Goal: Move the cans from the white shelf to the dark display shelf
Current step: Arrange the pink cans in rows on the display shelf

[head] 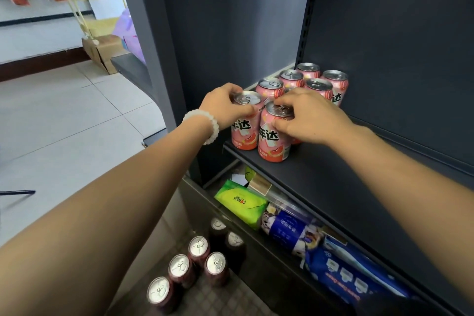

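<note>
Grips (225, 105) (305, 117) on pink "达" cans (273, 136)

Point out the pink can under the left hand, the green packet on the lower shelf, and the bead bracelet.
pink can (245, 133): head view, on its printed side.
green packet (241, 203): head view, on its top face.
bead bracelet (209, 124): head view, on the beads at the left wrist.

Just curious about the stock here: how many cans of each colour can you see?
Pink cans on the dark display shelf: 8, counting one mostly hidden behind the right hand; the left hand grips one and the right hand another.
Dark red cans lower down: 6.
Total: 14 cans.
</note>
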`<state>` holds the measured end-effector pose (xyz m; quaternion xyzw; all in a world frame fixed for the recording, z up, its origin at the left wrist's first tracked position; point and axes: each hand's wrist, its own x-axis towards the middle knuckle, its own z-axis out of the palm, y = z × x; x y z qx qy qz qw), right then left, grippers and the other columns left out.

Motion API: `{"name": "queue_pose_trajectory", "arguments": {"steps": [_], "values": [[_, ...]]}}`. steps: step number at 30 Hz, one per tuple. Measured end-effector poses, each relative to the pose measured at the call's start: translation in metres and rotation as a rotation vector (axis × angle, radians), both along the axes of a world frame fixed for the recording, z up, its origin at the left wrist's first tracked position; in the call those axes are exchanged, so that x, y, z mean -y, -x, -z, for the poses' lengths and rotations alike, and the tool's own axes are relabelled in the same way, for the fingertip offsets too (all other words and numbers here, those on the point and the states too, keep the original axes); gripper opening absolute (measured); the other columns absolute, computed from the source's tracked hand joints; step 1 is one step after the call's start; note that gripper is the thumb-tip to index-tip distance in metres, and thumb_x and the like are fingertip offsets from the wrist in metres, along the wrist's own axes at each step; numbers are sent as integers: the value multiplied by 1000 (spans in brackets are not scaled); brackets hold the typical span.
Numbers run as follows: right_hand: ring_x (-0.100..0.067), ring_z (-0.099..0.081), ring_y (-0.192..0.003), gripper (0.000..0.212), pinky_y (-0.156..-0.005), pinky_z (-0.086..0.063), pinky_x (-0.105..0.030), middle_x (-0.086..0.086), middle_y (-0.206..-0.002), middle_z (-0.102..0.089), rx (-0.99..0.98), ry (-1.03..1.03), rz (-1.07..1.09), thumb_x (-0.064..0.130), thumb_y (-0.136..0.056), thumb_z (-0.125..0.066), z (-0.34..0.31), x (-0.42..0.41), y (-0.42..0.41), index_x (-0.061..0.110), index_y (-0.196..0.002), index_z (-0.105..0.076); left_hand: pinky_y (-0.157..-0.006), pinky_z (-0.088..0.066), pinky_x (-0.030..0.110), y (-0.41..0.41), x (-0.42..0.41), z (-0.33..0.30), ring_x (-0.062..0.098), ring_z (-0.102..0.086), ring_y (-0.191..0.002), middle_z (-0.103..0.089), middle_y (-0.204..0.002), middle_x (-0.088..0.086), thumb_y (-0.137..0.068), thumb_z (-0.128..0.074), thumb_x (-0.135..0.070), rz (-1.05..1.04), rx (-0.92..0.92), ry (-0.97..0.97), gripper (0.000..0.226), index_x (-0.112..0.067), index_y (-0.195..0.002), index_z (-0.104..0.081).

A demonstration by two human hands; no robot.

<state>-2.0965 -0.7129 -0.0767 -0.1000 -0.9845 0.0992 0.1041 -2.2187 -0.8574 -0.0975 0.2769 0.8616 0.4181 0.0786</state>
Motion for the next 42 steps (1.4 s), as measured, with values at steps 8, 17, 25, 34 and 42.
{"name": "queue_pose_trajectory", "arguments": {"steps": [8,17,25,34,42], "values": [[-19,-37,-135,49,-110,-30,-33,5,-145,-45,52,63,-101,26,-87,-64,-4,-7,1,19,-135,-51,-74,-51,31,-3,-12,0,17,-59,-92,-57,-107,2,-71,-74,-52,-77,-156,90,54,-20,-104,-47],[-20,-47,-121,59,-102,-41,-40,0,-129,-53,-89,66,-54,37,-74,-76,6,-6,-2,20,-127,-58,-85,-46,23,-4,-2,6,12,-57,-105,-56,-119,-4,-74,-78,-39,1,-155,41,67,-16,-130,-50],[-23,-43,-127,56,-106,-37,-43,0,-137,-49,-85,-8,-67,27,-77,-66,12,1,-7,17,-131,-54,-87,-51,33,-8,-12,6,19,-58,-102,-57,-117,3,-76,-71,-47,-62,-215,63,60,-14,-122,-52],[-26,-47,-120,37,-99,-37,-40,-1,-129,-51,-185,-156,-96,27,-88,-55,-5,46,-53,15,-123,-57,-98,-43,40,-61,59,-5,24,-47,-124,-45,-138,3,-90,-52,-46,-54,-391,350,58,-22,-140,-39],[-22,-49,-116,39,-94,-40,-36,0,-125,-55,-48,-156,-260,34,-91,-51,37,124,-96,17,-126,-54,-91,-44,42,-143,159,41,26,-46,-121,-47,-132,4,-95,-40,-49,-97,-485,661,47,-27,-136,-43]]}}
